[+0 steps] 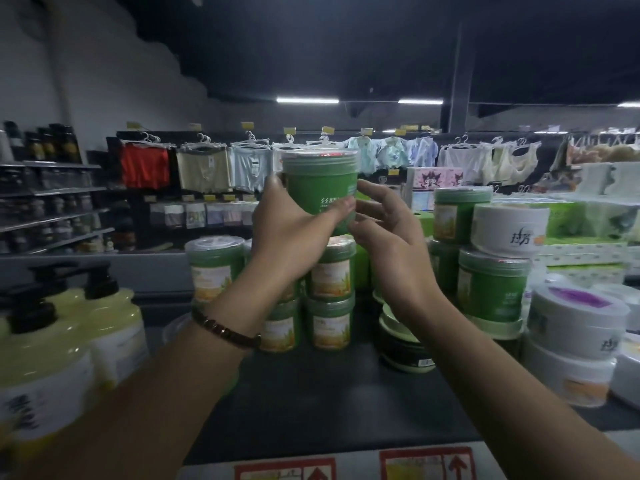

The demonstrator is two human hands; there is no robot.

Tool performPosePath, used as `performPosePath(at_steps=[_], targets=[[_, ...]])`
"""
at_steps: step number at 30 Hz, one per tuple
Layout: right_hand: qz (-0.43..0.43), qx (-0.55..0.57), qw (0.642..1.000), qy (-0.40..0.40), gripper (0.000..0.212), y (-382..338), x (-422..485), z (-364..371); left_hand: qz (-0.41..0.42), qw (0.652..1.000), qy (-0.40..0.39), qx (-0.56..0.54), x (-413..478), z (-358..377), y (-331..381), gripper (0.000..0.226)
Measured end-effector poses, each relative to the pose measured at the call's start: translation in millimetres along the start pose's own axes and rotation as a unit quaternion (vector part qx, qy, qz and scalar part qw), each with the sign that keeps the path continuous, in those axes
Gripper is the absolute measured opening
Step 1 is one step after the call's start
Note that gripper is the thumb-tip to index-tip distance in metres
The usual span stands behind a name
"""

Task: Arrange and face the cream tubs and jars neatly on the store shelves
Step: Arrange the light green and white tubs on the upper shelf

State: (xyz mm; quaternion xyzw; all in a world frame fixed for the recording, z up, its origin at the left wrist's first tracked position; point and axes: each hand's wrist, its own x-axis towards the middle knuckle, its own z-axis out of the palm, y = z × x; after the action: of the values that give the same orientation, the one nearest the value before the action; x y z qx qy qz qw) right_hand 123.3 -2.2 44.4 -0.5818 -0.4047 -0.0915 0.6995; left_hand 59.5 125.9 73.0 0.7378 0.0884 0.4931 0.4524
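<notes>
Green cream jar (pixel 320 192), held upright in the left hand's (pixel 291 230) grip, just above a stack of matching jars (pixel 330 282). The right hand (pixel 388 233) hovers beside it, fingers loosely spread. White tubs (pixel 509 230) stand further right on the dark shelf (pixel 329 393). If set down off-centre, the jar could topple the narrow stack.

Open shelf in front of you, crowded on both flanks.
The bare shelf top (pixel 311 393) gives you a lane straight in, as far as the middle stack of green jars (pixel 330 299). Pump bottles (pixel 69 341) wall off your left, white tubs (pixel 575 327) your right. Low dark tubs (pixel 405 341) sit between the middle stack and the taller green stack (pixel 491 282), with air above them. The raised jar (pixel 320 192) gripped in your left hand (pixel 291 230) fills the space over the middle stack.
</notes>
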Motion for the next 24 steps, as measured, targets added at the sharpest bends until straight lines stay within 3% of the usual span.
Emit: performPosePath(at_steps=[9,20,24], targets=[[-0.017,-0.026,0.999,-0.045,0.08,5,-16,53,-0.008,1.0,0.015,0.023,-19,-67,-11,0.072],[0.032,0.072,0.992,-0.102,0.068,22,-32,95,-0.038,0.999,0.02,0.007,-30,-113,-35,0.062],[0.037,0.06,0.99,-0.121,0.065,41,-36,107,-0.06,0.998,0.024,0.01,-35,-123,-51,0.058]])
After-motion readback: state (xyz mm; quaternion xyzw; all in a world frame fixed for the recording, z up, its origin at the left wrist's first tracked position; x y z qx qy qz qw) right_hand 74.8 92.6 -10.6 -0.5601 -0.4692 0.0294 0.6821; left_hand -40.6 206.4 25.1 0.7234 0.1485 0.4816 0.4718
